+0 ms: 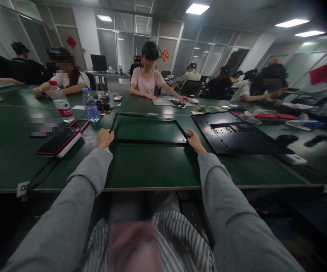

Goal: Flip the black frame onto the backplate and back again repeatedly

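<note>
The left hand (106, 138) and right hand (195, 140) each grip one end of a thin black frame (149, 142) between them above the green table (152, 166), fingers hiding parts of its sides; whether it touches the tabletop is hard to tell. Just right of it lies a dark panel (248, 141), while to the left a red-edged phone (58, 142) partly covers a white object (70, 146), and farther right small black items (286, 140) blur beyond naming.

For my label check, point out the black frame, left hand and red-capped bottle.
Black frame (149, 142): head view, near bar.
Left hand (105, 138): head view, its back.
Red-capped bottle (63, 107): head view, label.
</note>
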`<action>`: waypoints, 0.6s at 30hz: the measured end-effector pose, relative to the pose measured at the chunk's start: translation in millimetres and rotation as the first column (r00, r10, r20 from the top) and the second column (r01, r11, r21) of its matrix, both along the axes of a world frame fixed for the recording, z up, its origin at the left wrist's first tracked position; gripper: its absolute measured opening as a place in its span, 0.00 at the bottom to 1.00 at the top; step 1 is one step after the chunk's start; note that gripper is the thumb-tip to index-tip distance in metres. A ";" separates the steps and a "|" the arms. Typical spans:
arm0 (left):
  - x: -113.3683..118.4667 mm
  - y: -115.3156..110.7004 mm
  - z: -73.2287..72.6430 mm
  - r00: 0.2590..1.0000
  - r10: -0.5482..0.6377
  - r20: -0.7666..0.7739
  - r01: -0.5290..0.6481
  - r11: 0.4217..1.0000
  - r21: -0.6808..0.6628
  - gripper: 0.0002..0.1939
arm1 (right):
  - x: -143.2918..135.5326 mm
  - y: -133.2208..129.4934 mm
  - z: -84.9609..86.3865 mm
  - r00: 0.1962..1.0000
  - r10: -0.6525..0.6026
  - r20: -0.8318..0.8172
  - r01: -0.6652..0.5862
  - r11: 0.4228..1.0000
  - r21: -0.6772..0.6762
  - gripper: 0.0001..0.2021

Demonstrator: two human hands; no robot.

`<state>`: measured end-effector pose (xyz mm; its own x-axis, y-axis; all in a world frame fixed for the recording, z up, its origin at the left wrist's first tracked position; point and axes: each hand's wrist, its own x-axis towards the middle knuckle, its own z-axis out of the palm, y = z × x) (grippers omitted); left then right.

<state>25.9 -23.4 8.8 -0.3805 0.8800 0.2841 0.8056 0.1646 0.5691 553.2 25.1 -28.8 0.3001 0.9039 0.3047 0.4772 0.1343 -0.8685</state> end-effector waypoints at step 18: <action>16.1 -4.2 12.4 0.956 -0.252 0.148 0.254 0.967 0.008 0.24 | 3.6 -13.3 14.0 0.935 -0.103 0.339 0.130 0.990 -0.059 0.32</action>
<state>42.0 -27.6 21.2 -0.1816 0.9556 0.2321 0.7298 -0.0272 0.6831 556.8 11.8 -14.8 0.2979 0.8942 0.3342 0.7496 -0.0023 -0.6619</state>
